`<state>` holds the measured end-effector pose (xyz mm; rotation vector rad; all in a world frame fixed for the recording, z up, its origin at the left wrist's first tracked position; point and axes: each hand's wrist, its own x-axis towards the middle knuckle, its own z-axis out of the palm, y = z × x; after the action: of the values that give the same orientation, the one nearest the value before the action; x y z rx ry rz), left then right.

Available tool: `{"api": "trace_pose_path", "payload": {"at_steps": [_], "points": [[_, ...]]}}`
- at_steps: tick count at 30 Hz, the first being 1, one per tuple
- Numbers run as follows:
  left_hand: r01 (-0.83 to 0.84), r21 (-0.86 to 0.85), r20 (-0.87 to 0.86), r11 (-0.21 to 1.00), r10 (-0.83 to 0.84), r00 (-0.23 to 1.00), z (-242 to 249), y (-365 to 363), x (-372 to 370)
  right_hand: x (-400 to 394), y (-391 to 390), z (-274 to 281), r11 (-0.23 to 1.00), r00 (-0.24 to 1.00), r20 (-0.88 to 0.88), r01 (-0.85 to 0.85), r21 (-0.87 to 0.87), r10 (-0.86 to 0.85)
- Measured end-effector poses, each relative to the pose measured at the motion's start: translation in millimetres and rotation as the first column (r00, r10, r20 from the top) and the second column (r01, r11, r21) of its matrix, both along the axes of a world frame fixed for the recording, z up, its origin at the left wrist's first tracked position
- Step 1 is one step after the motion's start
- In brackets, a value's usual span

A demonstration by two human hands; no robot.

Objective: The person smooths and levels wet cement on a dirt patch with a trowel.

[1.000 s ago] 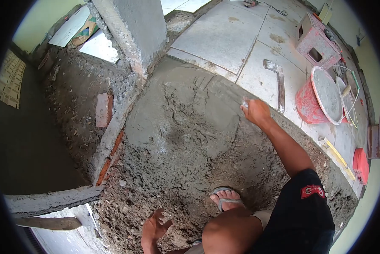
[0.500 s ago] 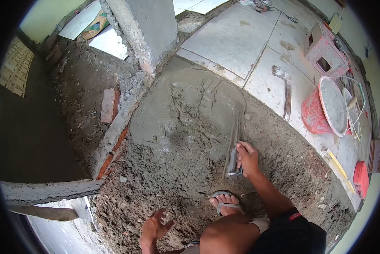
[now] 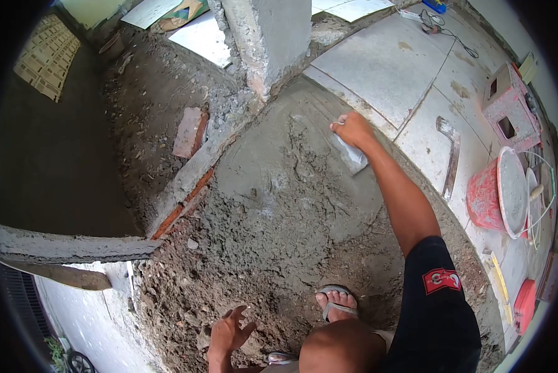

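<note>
My right hand is stretched far forward and closed around the handle of a plastering trowel. The trowel's metal blade rests on the wet mortar, near the edge of the floor tiles. Behind the blade the mortar is smoothed; toward my feet it is rough and lumpy. Low in the view, my left hand hangs over the loose soil, its fingers apart and holding nothing. My sandalled foot is planted on the soil between the two hands.
A concrete pillar and low brick edge border the mortar on the left. Across the tiles at right are a red bucket, a bent metal bar and a pink box. One brick lies left.
My right hand has swept the trowel forward, away from me, from near my foot toward the tile edge. The view has shifted slightly. My left hand stays low and open.
</note>
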<state>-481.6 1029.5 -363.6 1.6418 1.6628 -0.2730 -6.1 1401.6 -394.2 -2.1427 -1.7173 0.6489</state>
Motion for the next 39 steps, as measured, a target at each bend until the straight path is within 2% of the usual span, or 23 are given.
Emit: {"api": "trace_pose_path", "payload": {"at_steps": [1, 3, 5, 7, 8, 10, 11, 13, 15, 19, 21, 25, 27, 28, 30, 31, 33, 34, 36, 37, 39], "points": [[-0.030, -0.035, 0.001, 0.999, 0.030, 1.000, 5, 4, 6, -17, 5, -5, 1.000, 1.000, -0.004, -0.007, -0.005, 0.007], [-0.043, -0.028, 0.001, 0.999, 0.043, 0.999, -3, 5, 14, -46, 8, -11, 0.991, 0.992, 0.016, -0.130, 0.033, 0.129], [-0.050, -0.013, 0.007, 0.999, 0.050, 0.999, -7, 9, 17, -66, -6, -6, 0.974, 0.976, -0.020, -0.219, -0.064, 0.218], [-0.052, -0.081, 0.036, 0.995, 0.055, 0.998, -11, 14, 20, -75, -31, -8, 0.933, 0.935, -0.027, -0.356, -0.054, 0.355], [-0.052, -0.071, 0.040, 0.996, 0.055, 0.998, -14, 16, 18, -76, -41, -6, 0.933, 0.935, -0.021, -0.356, -0.046, 0.355], [-0.051, -0.048, 0.077, 0.998, 0.054, 0.996, -17, 15, 11, -79, -63, 16, 0.892, 0.882, 0.168, -0.407, -0.199, 0.440], [-0.047, -0.051, 0.074, 0.998, 0.051, 0.996, -17, 17, 9, -73, -57, 17, 0.892, 0.884, 0.164, -0.404, -0.200, 0.437], [-0.069, -0.062, 0.019, 0.996, 0.070, 0.997, -11, 19, 8, -50, -32, 16, 0.939, 0.879, 0.331, -0.316, -0.139, 0.345], [-0.068, -0.037, 0.026, 0.997, 0.069, 0.997, -23, 10, -5, -34, -5, 22, 0.957, 0.878, 0.388, -0.284, -0.050, 0.281], [-0.052, 0.020, 0.017, 0.998, 0.052, 0.999, -32, 10, -14, -28, 31, 10, 0.968, 0.887, 0.416, -0.246, 0.052, 0.203], [-0.037, 0.040, -0.003, 0.999, 0.037, 0.999, -32, 9, -16, -31, 44, 10, 0.997, 0.949, 0.311, -0.065, 0.043, 0.049], [-0.073, 0.065, -0.018, 0.995, 0.074, 0.997, -11, 3, -10, -33, 30, 19, 0.995, 0.953, 0.297, -0.077, 0.063, 0.056], [-0.087, 0.072, 0.023, 0.994, 0.085, 0.996, -2, 0, -7, -29, 16, 16, 0.992, 0.972, 0.216, -0.078, -0.101, 0.098], [-0.087, 0.082, 0.028, 0.993, 0.085, 0.996, 0, -2, -8, -21, 3, 15, 0.993, 0.971, 0.221, -0.077, -0.092, 0.096], [-0.061, 0.058, 0.033, 0.996, 0.059, 0.998, 4, -8, -6, -5, -25, 12, 0.950, 0.947, 0.086, -0.313, 0.006, 0.311], [-0.080, 0.006, 0.020, 0.997, 0.080, 0.997, 6, -9, -4, 2, -25, 15, 0.949, 0.945, 0.088, -0.316, 0.001, 0.315], [-0.098, -0.050, 0.016, 0.994, 0.099, 0.995, 4, -11, -1, 9, -32, 40, 0.971, 0.972, -0.024, -0.233, 0.057, 0.235], [-0.112, -0.093, 0.009, 0.989, 0.113, 0.994, 3, -11, -1, 15, -26, 43, 0.972, 0.972, -0.026, -0.232, 0.046, 0.233], [-0.063, -0.028, -0.001, 0.998, 0.063, 0.998, -12, -17, -5, 29, 11, 56, 0.996, 0.980, -0.191, -0.072, -0.043, 0.063], [-0.090, -0.044, 0.012, 0.995, 0.091, 0.996, -12, -16, -4, 37, 29, 57, 0.996, 0.979, -0.190, -0.076, -0.039, 0.067], [-0.126, -0.064, 0.024, 0.990, 0.128, 0.991, -14, -15, -4, 48, 58, 56, 0.986, 0.951, -0.310, -0.040, -0.163, -0.013]]}}
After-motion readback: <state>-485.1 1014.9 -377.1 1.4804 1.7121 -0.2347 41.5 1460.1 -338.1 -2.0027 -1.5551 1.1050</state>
